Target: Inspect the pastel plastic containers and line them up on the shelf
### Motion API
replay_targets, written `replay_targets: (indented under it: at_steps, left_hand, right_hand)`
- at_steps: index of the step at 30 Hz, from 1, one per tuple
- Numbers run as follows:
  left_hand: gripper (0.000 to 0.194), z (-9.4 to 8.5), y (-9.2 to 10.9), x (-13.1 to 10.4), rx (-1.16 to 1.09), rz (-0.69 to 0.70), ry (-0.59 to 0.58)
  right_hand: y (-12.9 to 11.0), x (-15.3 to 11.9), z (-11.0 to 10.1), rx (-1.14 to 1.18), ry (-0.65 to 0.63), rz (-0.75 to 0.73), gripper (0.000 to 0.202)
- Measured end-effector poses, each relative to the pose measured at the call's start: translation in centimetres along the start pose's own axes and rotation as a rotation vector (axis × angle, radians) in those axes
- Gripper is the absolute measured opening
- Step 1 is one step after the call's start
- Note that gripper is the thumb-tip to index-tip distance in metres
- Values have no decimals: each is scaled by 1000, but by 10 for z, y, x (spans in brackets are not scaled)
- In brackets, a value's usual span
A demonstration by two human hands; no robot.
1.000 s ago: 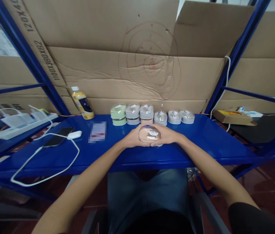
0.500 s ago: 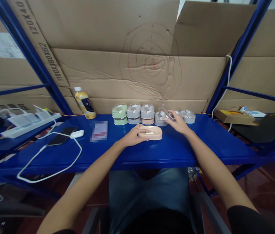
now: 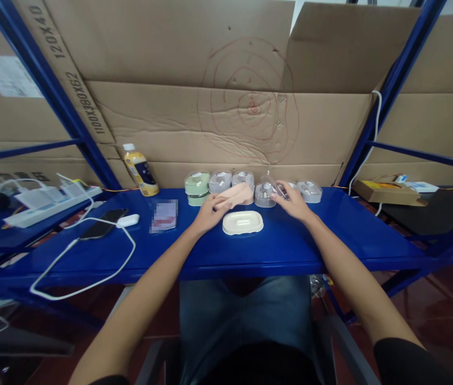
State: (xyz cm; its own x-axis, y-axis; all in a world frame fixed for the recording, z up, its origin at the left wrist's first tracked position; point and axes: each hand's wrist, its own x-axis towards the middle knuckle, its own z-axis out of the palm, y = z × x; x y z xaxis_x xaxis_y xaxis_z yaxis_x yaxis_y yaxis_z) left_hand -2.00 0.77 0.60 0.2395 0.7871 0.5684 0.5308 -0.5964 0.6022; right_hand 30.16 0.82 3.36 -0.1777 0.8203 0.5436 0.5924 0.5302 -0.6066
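Note:
My left hand [image 3: 210,212] grips a peach-coloured oval piece [image 3: 235,195], tilted above the blue table and in front of the stacked boxes. Below it, a cream oval tray [image 3: 243,222] lies on the tabletop. My right hand [image 3: 291,200] holds a clear plastic cover [image 3: 273,184], which is raised at a slant near a grey box [image 3: 265,197]. The row behind holds a green box [image 3: 197,183], a grey-lidded box [image 3: 220,182], another clear-lidded box [image 3: 243,179] and, at the right end, a grey box [image 3: 309,191]. My right fingers partly hide one box.
A yellow bottle [image 3: 140,170] stands at the back left. Nearer are a blurred packet [image 3: 164,215], a phone [image 3: 103,223], a white cable [image 3: 106,279] and a power strip [image 3: 52,207]. Cardboard [image 3: 162,117] lines the back; an open carton [image 3: 386,193] sits far right.
My left hand has lifted the peach piece up and tilted it away, uncovering the cream tray. The right hand and clear cover are nearly unmoved.

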Motion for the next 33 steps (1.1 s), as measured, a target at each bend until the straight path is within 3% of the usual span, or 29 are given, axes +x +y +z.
replay_targets:
  at_steps: [2, 4, 8, 12, 19, 27, 33]
  left_hand:
    - [50, -6, -3, 3, 28, -20, 86]
    - [50, -10, -4, 4, 42, -5, 85]
    - [44, -5, 4, -2, 26, 111, -141]
    - [42, 7, 16, -9, -29, 196, -362]
    - [107, 26, 22, -15, -180, 113, -292]
    - [114, 34, 25, -17, -293, 79, -350]
    - [121, 32, 12, -18, -41, 72, -400]
  right_hand:
    - [0, 0, 0, 0, 2, 3, 68]
    - [0, 0, 0, 0, 8, -2, 70]
    - [-1, -1, 0, 17, -21, -52, 73]
    - [-6, -5, 4, 39, -143, -187, 80]
    - [-29, -13, 26, -35, -376, -325, 83]
    - [-23, -15, 38, -98, -399, -331, 82]
    - [-24, -20, 41, -181, -399, -284, 88]
